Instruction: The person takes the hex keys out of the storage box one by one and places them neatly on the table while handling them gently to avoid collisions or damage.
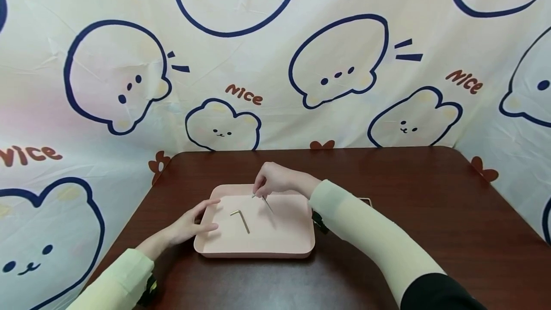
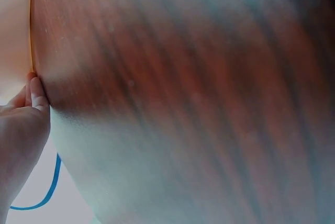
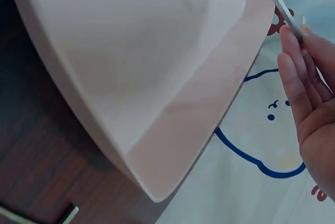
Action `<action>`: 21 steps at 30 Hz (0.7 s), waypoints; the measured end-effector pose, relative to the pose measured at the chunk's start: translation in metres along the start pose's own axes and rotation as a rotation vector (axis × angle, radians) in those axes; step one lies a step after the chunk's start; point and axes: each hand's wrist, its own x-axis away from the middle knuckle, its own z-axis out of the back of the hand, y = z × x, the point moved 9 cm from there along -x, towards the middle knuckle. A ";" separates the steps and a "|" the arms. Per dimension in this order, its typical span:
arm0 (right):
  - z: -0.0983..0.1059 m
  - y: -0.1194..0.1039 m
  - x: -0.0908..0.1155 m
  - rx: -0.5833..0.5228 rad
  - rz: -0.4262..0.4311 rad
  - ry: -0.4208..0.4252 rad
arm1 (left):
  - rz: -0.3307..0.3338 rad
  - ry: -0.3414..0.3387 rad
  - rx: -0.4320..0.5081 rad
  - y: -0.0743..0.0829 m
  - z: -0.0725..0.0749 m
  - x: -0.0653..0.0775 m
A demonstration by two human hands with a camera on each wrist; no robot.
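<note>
A pale pink tray [image 1: 275,248] lies on the dark wooden table in the head view. Its left rim is held by my left hand [image 1: 187,226], thumb over the edge; in the left wrist view the fingers [image 2: 37,94] meet the tray's side. Above the tray's far part, my right hand [image 1: 275,179] pinches a silver L-shaped hex key [image 1: 268,204] between thumb and fingers. The right wrist view shows the key's long arm [image 3: 285,10] sticking out past the fingertips. A second, brass-coloured hex key [image 1: 244,222] lies on the tray floor, left of the middle.
The brown tabletop [image 1: 413,214] surrounds the tray. Partly hidden behind the right sleeve is a light-edged object [image 1: 366,201] of unclear kind. A cloth with cartoon bears [image 1: 224,128] hangs behind the table and along both sides.
</note>
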 end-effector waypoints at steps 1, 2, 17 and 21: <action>0.003 0.000 0.002 -0.006 -0.002 0.006 | 0.001 0.001 0.000 0.000 0.000 0.000; 0.006 0.001 0.003 -0.011 -0.008 0.012 | 0.002 0.003 0.000 0.000 0.000 0.000; 0.044 0.023 0.031 0.034 0.005 0.066 | -0.024 0.006 -0.009 0.002 0.000 -0.002; 0.052 0.028 0.040 0.044 0.024 0.074 | -0.025 0.002 -0.012 0.001 0.000 -0.001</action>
